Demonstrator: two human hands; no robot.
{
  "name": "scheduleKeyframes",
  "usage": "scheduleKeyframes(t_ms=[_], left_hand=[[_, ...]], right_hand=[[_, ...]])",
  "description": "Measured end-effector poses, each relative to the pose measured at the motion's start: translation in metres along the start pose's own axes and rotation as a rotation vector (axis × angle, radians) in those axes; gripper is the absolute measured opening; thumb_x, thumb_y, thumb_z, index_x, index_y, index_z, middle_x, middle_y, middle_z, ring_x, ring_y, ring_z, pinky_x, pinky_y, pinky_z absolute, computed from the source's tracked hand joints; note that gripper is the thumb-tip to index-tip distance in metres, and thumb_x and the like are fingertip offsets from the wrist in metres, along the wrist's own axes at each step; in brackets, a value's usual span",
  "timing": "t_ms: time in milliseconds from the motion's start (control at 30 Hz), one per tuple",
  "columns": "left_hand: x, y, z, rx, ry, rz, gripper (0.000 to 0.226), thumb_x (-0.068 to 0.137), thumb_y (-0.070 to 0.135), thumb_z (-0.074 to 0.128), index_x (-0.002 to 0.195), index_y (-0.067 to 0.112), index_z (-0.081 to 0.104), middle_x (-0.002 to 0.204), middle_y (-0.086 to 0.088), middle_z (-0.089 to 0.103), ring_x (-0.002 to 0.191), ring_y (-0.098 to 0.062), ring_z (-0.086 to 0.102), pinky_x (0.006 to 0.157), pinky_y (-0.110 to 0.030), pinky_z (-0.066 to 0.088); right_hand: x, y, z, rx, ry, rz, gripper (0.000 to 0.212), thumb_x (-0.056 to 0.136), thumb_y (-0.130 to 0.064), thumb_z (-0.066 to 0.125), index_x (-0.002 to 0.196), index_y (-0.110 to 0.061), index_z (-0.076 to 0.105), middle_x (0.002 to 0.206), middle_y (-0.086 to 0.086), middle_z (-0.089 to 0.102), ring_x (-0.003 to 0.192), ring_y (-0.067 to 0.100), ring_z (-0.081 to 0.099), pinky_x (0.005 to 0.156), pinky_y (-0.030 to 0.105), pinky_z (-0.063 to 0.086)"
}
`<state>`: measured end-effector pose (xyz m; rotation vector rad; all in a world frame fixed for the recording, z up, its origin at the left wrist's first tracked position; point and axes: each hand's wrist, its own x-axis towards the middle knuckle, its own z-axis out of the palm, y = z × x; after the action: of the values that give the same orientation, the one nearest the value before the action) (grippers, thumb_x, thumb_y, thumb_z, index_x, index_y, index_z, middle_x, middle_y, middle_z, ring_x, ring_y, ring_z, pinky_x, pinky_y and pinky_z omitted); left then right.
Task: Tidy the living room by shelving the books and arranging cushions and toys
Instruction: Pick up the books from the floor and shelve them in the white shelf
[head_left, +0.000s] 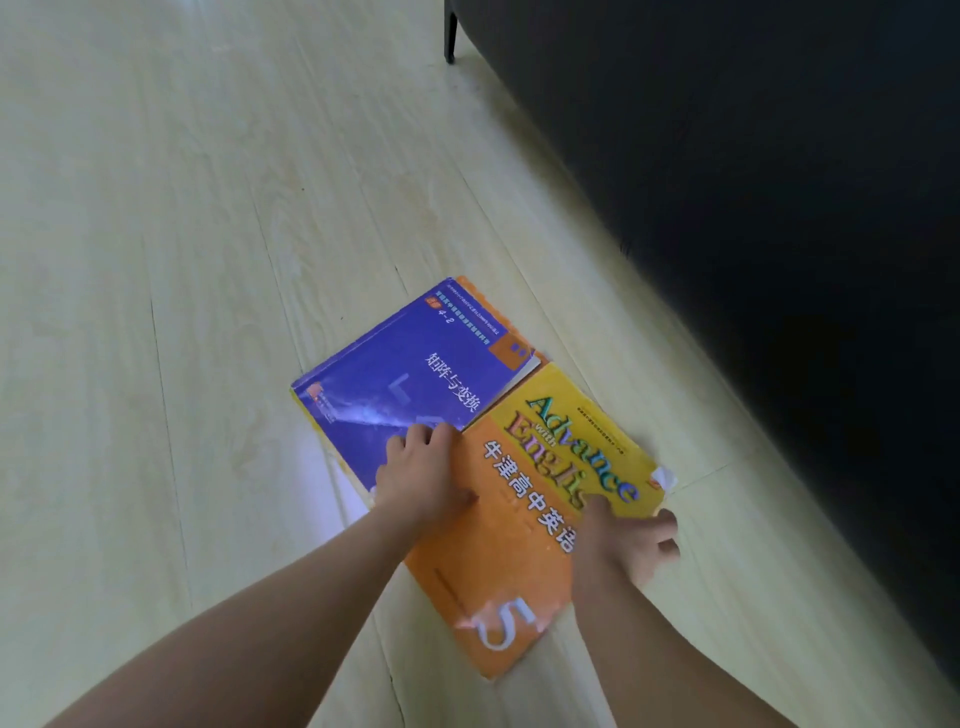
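Item: two textbooks on pale plank floor (182, 260), close beside a dark sofa (779, 208) whose leg (451, 36) shows at the far end. Orange book (498, 561), English title, numeral 5, lies nearest the person; one far corner is torn white. Blue book (410, 374) lies just beyond it and overlaps its upper edge, resting in turn on a third volume (470, 287) of which only orange and yellow margins show. Left hand (421, 478): laid across the seam between blue and orange covers, fingers bent with tips on the blue; whether it pinches an edge or merely presses, cannot tell. Right hand (623, 545): thumb on the orange cover, fingers curled over its right edge, apparently gripping; the view is blurred there. Status: books being gathered, none shelved. Risks, judged: lifting the orange book by one edge would likely let the soft cover sag and the pages fan; the blue book may slide off as the orange one is drawn from beneath; the torn corner could tear further if caught; glossy covers stacked loosely may slip in carrying.
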<state>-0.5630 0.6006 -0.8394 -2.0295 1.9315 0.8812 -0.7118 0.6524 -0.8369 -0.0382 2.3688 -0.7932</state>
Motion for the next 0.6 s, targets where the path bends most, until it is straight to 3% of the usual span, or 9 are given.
scheduleKeyframes(t_ms=[167, 267, 333, 433, 500, 600], left_hand=[[-0.021, 0.012, 0.016, -0.172, -0.062, -0.036, 0.047, 0.079, 0.028, 0.063, 0.121, 0.023, 0.041, 0.123, -0.004, 0.042, 0.117, -0.026, 0.041, 0.095, -0.036, 0.039], [-0.023, 0.014, 0.017, -0.074, 0.063, -0.022, 0.040, 0.084, 0.034, 0.055, 0.122, 0.024, 0.045, 0.129, -0.003, 0.041, 0.122, -0.025, 0.036, 0.100, -0.037, 0.032], [-0.019, 0.014, 0.018, -0.016, 0.146, 0.021, 0.050, 0.083, 0.039, 0.055, 0.129, 0.026, 0.041, 0.143, -0.003, 0.029, 0.134, -0.028, 0.022, 0.108, -0.041, 0.025], [-0.015, 0.015, 0.019, 0.007, 0.019, 0.023, 0.076, 0.084, 0.042, 0.057, 0.146, 0.026, 0.016, 0.157, -0.002, 0.003, 0.144, -0.034, -0.005, 0.114, -0.051, 0.009], [-0.018, 0.018, 0.019, 0.033, -0.059, 0.061, 0.078, 0.085, 0.042, 0.056, 0.147, 0.028, 0.011, 0.158, -0.001, -0.004, 0.144, -0.032, -0.011, 0.114, -0.054, 0.005], [-0.023, 0.018, 0.019, -0.016, -0.116, 0.091, 0.079, 0.085, 0.045, 0.057, 0.148, 0.028, 0.011, 0.158, 0.001, -0.004, 0.145, -0.027, -0.010, 0.115, -0.052, 0.005]], right_hand=[[0.014, 0.012, -0.024, 0.048, -0.010, 0.097, 0.036, 0.083, -0.017, 0.056, 0.117, -0.007, 0.046, 0.111, 0.024, 0.060, 0.100, 0.042, 0.058, 0.080, 0.040, 0.044], [0.015, 0.014, -0.029, 0.091, -0.030, 0.046, 0.028, 0.085, -0.012, 0.049, 0.113, -0.014, 0.051, 0.104, 0.021, 0.062, 0.094, 0.041, 0.059, 0.075, 0.038, 0.045], [0.012, 0.010, -0.031, 0.128, -0.069, -0.010, 0.026, 0.086, -0.010, 0.046, 0.111, -0.017, 0.052, 0.100, 0.018, 0.064, 0.087, 0.038, 0.060, 0.072, 0.038, 0.046], [0.010, 0.008, -0.034, 0.205, -0.141, -0.065, 0.016, 0.088, -0.009, 0.046, 0.099, -0.019, 0.052, 0.078, 0.006, 0.061, 0.065, 0.026, 0.056, 0.059, 0.029, 0.042], [0.009, 0.009, -0.038, 0.257, -0.159, -0.063, 0.014, 0.089, -0.009, 0.045, 0.095, -0.020, 0.051, 0.072, 0.003, 0.057, 0.059, 0.021, 0.054, 0.055, 0.026, 0.041], [0.005, 0.005, -0.042, 0.355, -0.186, -0.057, 0.014, 0.091, -0.009, 0.046, 0.094, -0.019, 0.056, 0.074, 0.003, 0.059, 0.059, 0.020, 0.055, 0.061, 0.027, 0.045]])
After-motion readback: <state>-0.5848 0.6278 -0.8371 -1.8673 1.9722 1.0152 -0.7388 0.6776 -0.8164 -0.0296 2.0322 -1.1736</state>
